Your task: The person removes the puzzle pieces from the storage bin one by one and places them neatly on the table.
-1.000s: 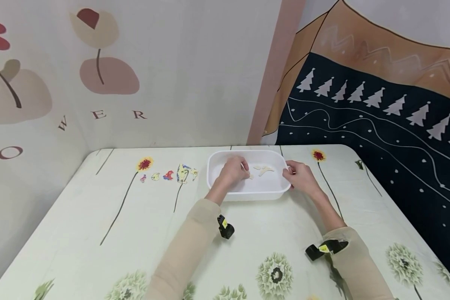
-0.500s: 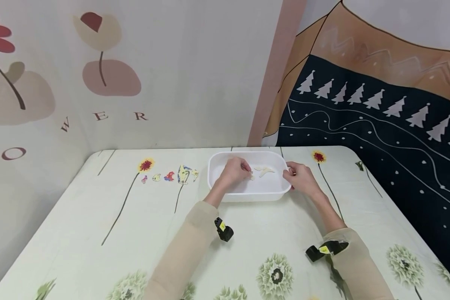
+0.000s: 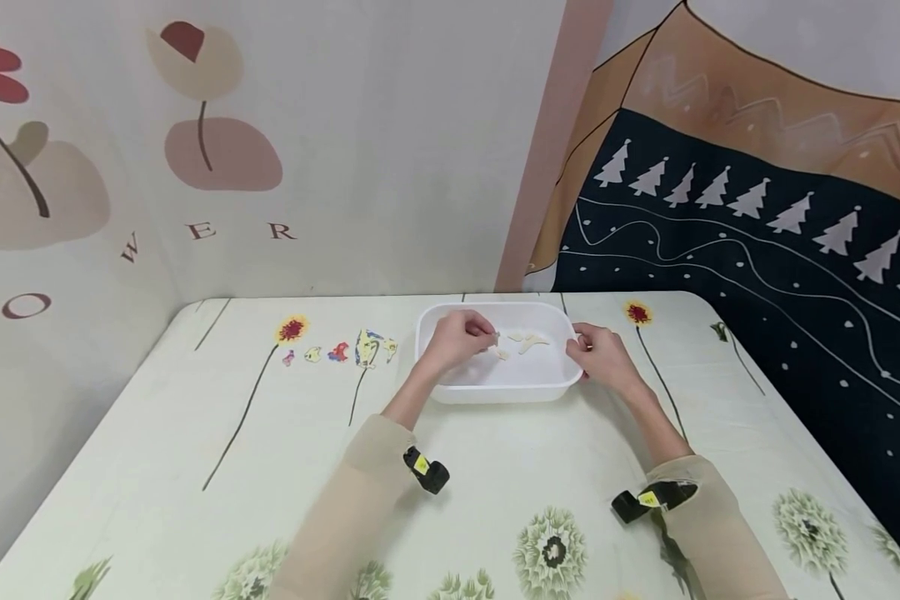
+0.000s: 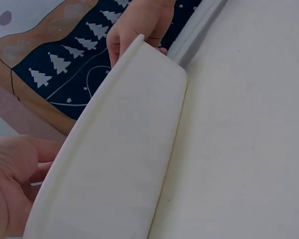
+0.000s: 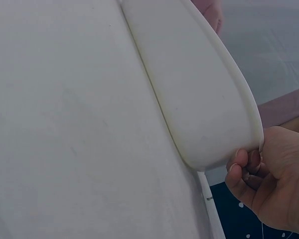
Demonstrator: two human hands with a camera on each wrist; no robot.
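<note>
A white plastic tub [image 3: 507,394] stands on the cloth-covered table. Over its left part is my left hand [image 3: 456,340], pinching a small flat piece [image 4: 36,183] whose edge barely shows between thumb and fingers. Several pale, flat cut-out pieces [image 3: 532,342] lie on the tub floor to the right of that hand. My right hand [image 3: 606,357] grips the tub's right end, thumb at the rim and fingers curled under it, as the right wrist view shows. The tub wall [image 4: 114,134] hides much of the left fingers in the left wrist view.
Left of the tub lies a row of small coloured cut-outs: a pink one [image 3: 287,357], a pale yellow one [image 3: 312,354], a red one [image 3: 338,352] and a larger yellow-blue patterned group [image 3: 367,348]. The flowered tablecloth [image 3: 525,467] meets a printed curtain [image 3: 382,167] behind.
My left hand has lifted slightly and drawn back left from the pale pieces, with a small piece now at its fingertips. My right hand has kept its grip on the tub.
</note>
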